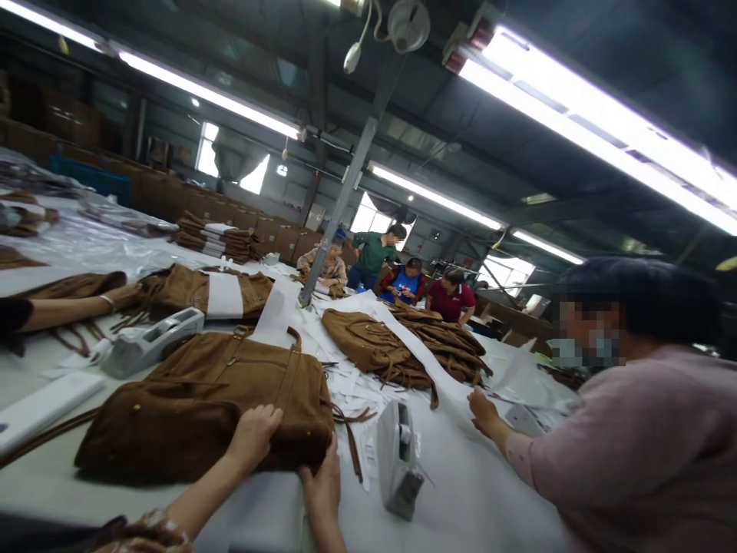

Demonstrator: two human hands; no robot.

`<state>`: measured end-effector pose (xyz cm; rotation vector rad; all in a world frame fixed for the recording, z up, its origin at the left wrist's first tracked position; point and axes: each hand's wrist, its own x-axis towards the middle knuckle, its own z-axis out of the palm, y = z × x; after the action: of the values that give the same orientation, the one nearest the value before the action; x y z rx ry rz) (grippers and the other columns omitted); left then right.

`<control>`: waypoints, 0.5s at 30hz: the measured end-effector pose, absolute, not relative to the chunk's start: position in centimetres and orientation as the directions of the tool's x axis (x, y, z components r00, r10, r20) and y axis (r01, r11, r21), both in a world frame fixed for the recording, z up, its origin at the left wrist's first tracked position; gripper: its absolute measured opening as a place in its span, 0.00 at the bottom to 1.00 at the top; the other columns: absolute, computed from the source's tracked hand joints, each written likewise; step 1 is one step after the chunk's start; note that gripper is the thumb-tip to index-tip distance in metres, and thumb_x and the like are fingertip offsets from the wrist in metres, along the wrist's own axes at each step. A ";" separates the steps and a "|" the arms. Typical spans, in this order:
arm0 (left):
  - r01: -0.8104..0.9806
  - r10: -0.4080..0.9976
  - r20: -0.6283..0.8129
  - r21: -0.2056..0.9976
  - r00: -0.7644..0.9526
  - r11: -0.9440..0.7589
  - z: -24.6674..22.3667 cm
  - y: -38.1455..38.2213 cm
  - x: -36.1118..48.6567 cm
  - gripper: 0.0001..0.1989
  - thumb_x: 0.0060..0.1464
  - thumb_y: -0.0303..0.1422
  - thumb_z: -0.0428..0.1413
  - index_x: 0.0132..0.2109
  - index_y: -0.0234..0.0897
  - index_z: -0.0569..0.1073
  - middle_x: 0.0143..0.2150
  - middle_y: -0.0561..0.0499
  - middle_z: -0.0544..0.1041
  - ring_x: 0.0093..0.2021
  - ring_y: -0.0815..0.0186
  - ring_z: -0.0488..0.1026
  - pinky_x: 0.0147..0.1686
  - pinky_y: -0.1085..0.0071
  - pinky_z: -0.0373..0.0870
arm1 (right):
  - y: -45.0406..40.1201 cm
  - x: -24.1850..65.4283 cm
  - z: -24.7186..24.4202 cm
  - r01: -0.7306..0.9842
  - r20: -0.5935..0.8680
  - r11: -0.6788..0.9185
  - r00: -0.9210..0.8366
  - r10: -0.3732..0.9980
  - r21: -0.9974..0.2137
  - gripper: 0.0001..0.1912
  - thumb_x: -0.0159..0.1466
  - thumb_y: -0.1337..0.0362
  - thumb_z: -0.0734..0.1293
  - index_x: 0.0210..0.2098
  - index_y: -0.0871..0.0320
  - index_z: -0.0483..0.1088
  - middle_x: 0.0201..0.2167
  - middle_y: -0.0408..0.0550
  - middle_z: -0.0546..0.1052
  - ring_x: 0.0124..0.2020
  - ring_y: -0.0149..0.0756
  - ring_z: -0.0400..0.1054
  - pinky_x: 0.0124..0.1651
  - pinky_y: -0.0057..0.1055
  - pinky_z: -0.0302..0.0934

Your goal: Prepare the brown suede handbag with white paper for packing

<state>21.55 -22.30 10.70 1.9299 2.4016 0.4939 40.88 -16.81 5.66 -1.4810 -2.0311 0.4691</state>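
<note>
1. Nearest the camera, a patterned sleeve (155,531) led to the person's left hand (253,436), its fingers curled against the near side of a brown bag (201,407); whether they pinched the fabric, I could not tell.
2. At the bag's near right corner, the right hand (323,480) had its thumb spread away from its fingers, touching the bag; how firmly it held could not be seen.
3. That bag lay flat on the white table (461,484), between one tape dispenser (397,465) on the right and a second dispenser (153,344) behind on the left.
4. No white band showed around it, so its wrapping looked not yet done.
5. Just beyond, a banded bag (256,296) wore a white strip, with a co-worker's arm (69,313) reaching toward it; farther back, a stack (239,244) also carried white bands, apparently finished in that respect.
6. To the right, a pile of bags (368,349) showed no bands clearly, and seemed left to do.
</note>
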 end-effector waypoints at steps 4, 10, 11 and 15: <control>0.932 0.945 0.211 0.318 -0.250 0.176 9.9 -24.0 22.4 0.21 0.48 0.15 0.42 0.44 0.36 0.69 0.44 0.43 0.72 0.46 0.56 0.67 0.46 0.58 0.61 | -17.4 41.5 10.3 0.847 0.315 0.446 -0.356 0.880 -0.290 0.48 0.48 0.67 0.71 0.65 0.57 0.50 0.59 0.61 0.63 0.59 0.55 0.58 0.56 0.46 0.56; 0.865 0.952 0.220 0.495 -0.213 0.080 12.6 -23.6 21.9 0.14 0.48 0.24 0.53 0.43 0.38 0.71 0.47 0.41 0.72 0.50 0.52 0.67 0.50 0.54 0.62 | -16.6 36.4 16.1 0.602 0.255 0.798 -0.771 0.583 -0.003 0.22 0.53 0.66 0.71 0.48 0.51 0.69 0.45 0.49 0.75 0.49 0.46 0.67 0.53 0.42 0.56; 0.840 0.954 0.228 0.541 -0.192 0.039 13.7 -23.7 20.8 0.16 0.44 0.26 0.58 0.43 0.40 0.71 0.49 0.42 0.71 0.53 0.51 0.66 0.51 0.55 0.63 | -16.5 35.7 16.1 0.604 0.237 0.797 -0.775 0.586 0.006 0.18 0.53 0.68 0.70 0.43 0.52 0.71 0.40 0.48 0.76 0.45 0.45 0.68 0.50 0.41 0.58; 0.641 0.937 0.278 0.763 -0.212 -0.081 19.7 -27.5 12.0 0.16 0.48 0.37 0.60 0.46 0.42 0.72 0.50 0.47 0.74 0.51 0.58 0.70 0.49 0.63 0.69 | -15.6 35.7 14.5 0.606 0.244 0.795 -0.772 0.587 0.005 0.16 0.52 0.74 0.67 0.40 0.54 0.72 0.36 0.48 0.77 0.41 0.45 0.70 0.45 0.39 0.60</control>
<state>11.97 -27.55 19.70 1.7066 1.8547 1.1933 35.67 -15.55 14.46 -0.9294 -2.7545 -0.1228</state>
